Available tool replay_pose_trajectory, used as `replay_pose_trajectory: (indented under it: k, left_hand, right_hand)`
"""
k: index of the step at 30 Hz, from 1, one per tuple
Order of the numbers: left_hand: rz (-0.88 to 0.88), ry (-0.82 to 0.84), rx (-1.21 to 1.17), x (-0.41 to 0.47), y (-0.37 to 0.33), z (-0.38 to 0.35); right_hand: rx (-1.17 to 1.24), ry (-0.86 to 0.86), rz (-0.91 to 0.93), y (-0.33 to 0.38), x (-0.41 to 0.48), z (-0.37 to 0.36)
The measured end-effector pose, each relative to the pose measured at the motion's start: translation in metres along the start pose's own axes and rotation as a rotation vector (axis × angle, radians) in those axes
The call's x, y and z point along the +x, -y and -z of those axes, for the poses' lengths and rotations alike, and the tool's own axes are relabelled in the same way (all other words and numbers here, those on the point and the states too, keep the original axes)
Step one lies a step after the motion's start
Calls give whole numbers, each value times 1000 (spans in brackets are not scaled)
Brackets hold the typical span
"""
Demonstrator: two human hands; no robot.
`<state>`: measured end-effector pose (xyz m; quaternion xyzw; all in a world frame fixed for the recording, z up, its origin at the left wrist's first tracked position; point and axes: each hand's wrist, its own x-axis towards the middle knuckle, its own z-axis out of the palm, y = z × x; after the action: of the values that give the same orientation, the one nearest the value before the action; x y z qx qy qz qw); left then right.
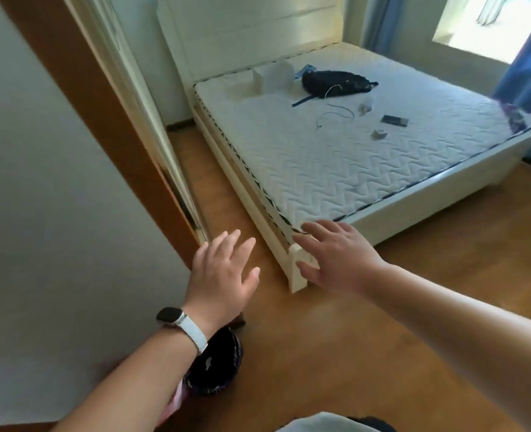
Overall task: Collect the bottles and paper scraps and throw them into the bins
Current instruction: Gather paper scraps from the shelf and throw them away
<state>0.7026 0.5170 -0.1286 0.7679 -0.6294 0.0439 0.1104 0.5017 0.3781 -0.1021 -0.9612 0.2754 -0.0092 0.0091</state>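
Observation:
My left hand and my right hand are both stretched forward with fingers spread and nothing in them. The right hand hovers over the near corner of the bed. A bin lined with a black bag stands on the floor just below my left wrist, partly hidden by my forearm. On the bare mattress lie small crumpled paper scraps and a small white object that may be a cup or a scrap. No bottle can be made out for certain.
A white bed fills the middle and right. On it are a black bag, a white cable, a dark phone and white containers. A wall and a wooden door frame stand at the left. The floor is wood; blue curtains hang at the right.

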Motion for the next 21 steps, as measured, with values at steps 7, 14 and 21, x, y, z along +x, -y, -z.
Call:
replay_pose_trajectory:
  k: [7, 14, 21]
  left_hand:
    - [-180, -2, -52, 68, -114, -14]
    - [-382, 23, -96, 138, -187, -32]
    - [-575, 78, -149, 219, -236, -80]
  right_hand:
    - [-10, -56, -198, -110, -71, 14]
    - [-29, -177, -375, -178, -128, 14]
    - [-91, -242, -547, -241, -138, -3]
